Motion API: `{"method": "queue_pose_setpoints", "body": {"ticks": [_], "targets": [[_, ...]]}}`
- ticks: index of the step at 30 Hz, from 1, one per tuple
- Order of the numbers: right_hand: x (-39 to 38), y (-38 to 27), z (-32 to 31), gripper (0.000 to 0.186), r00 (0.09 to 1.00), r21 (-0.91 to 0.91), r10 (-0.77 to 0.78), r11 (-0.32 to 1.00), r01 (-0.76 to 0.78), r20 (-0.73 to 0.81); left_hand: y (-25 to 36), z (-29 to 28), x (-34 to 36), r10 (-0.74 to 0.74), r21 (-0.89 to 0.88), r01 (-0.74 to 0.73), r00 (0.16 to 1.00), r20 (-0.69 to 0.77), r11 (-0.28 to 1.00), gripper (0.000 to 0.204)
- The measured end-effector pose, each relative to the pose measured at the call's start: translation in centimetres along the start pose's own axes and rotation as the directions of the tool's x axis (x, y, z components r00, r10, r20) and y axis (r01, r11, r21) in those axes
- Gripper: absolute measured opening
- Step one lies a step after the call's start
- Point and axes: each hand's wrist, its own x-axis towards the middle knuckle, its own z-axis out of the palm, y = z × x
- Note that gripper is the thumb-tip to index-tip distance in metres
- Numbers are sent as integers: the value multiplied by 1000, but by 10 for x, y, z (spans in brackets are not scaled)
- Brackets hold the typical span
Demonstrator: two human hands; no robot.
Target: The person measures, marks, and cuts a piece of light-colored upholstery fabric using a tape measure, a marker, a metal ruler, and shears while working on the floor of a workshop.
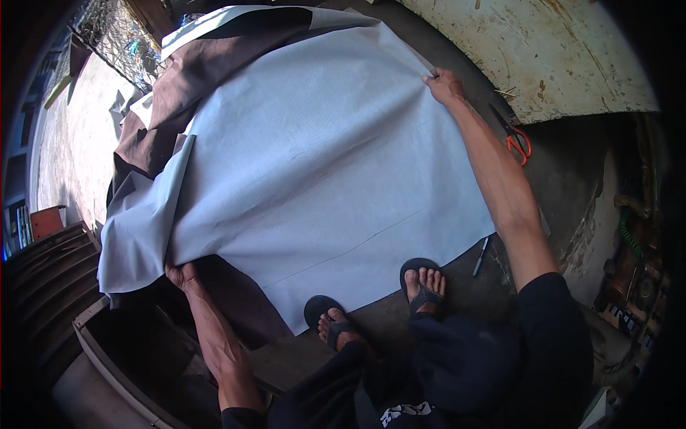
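Observation:
A large sheet of pale grey-white fabric (307, 150) with a dark brown reverse side lies spread over the floor in front of me. My right hand (444, 86) pinches its far right edge, pulling a crease toward the fingers. At the lower left, my left hand (181, 274) grips the near edge from below, its fingers partly hidden by the cloth. A thin drawn line runs across the lower part of the sheet. Brown folds (179, 89) bunch up along the far left side. My sandalled feet stand at the near edge, the toes touching or almost touching it.
Scissors with orange handles (519, 145) lie right of my right forearm. A pen (481, 257) rests on the dark floor near my right foot. A stained, pale board (543, 53) covers the far right. Wire mesh (121, 36) stands far left; an open drawer-like box (118, 365) sits lower left.

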Motion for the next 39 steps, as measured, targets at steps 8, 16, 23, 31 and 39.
{"method": "queue_pose_setpoints", "body": {"ticks": [8, 16, 23, 31, 39], "targets": [[-255, -4, 35, 46, 573, -160, -818, 561, 812, 39, -158, 64, -173, 775, 929, 95, 585, 238, -357, 62], [-252, -33, 120, 53, 578, -200, -783, 543, 816, 230, -300, 109, -183, -136, 625, -295, 947, 290, -723, 65], [-81, -88, 84, 55, 805, -347, -590, 743, 572, 62, -229, 173, -37, 97, 656, -81, 968, 232, -751, 68], [-237, 19, 79, 60, 616, -220, -745, 576, 788, 256, -250, 93, -141, -49, 489, -282, 898, 437, -826, 60], [-166, 90, 25, 62, 917, -370, -344, 894, 254, -201, -269, 100, -138, -129, 532, -331, 915, 382, -779, 60]]}}
